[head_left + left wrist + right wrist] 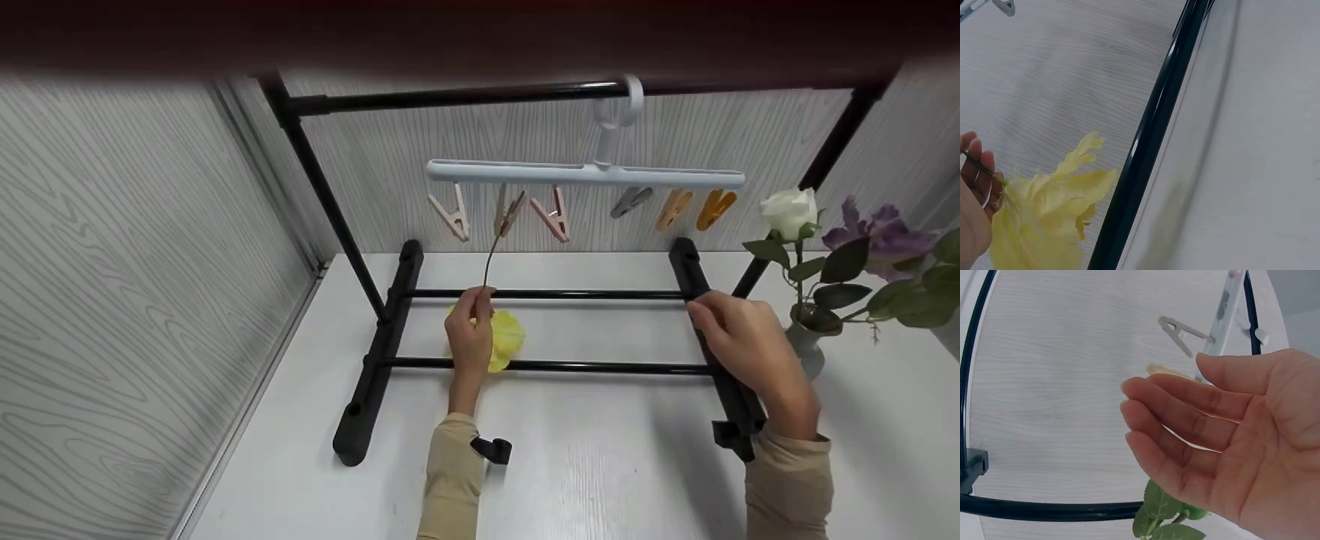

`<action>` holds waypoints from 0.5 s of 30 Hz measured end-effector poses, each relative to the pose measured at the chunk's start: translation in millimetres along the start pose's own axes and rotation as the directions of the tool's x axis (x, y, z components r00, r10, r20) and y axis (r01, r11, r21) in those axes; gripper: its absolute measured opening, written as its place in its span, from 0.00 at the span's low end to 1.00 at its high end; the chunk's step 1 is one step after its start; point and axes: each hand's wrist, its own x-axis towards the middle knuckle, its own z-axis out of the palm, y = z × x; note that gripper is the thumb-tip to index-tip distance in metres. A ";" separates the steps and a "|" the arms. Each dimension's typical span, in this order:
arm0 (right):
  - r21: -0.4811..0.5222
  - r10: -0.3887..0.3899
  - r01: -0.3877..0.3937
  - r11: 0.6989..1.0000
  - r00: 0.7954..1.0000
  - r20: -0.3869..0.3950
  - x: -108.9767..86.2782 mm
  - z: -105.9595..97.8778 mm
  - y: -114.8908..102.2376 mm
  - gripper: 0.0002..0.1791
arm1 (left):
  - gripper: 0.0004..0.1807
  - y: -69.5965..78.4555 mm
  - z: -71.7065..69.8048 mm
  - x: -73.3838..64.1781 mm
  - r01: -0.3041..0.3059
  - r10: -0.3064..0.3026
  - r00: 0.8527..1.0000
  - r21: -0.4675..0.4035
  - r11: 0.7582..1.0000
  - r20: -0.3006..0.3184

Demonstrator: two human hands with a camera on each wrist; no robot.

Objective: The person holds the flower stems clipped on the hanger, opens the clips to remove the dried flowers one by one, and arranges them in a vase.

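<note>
A yellow artificial flower (508,339) hangs head down, its thin stem (491,259) reaching up to the second clothespin (511,214) from the left on a white hanger (517,173). My left hand (470,337) pinches that stem between thumb and fingers, above the bloom. In the left wrist view, the ruffled petals (1044,219) spread beside the fingers. My right hand (754,345) holds nothing, its fingers loosely bent, over the right foot of the black rack. The right wrist view shows the bare palm (1264,455) with thumb and fingers apart.
The hanger hooks over the top bar (465,96) of the black rack. Several other clothespins, such as an orange one (715,209), hang along it. At right stands a vase (808,345) with a white rose (791,214) and a purple flower (885,236). Two lower bars (600,367) cross above the white table.
</note>
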 end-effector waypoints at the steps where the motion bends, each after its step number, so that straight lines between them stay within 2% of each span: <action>1: 0.002 -0.006 0.006 1.000 1.000 -0.003 0.2 0.6 -0.2 0.09 | 0.07 0.7 0.3 -0.4 -0.004 0.004 1.000 0.004 1.000 0.010; 8: 0.014 -0.025 0.025 1.000 1.000 0.002 1.4 5.7 -0.4 0.09 | 0.09 1.6 3.8 -0.2 -0.066 0.063 0.994 0.027 0.997 0.086; 12: 0.030 -0.021 0.021 0.999 1.000 -0.002 2.0 13.0 -3.1 0.09 | 0.11 -0.6 -0.8 -1.4 -0.045 0.035 0.990 0.074 0.996 0.133; 15: 0.050 -0.016 0.015 0.999 1.000 0.008 2.0 21.1 -6.5 0.09 | 0.13 -1.5 -8.4 -5.0 -0.013 -0.002 0.989 0.102 0.995 0.145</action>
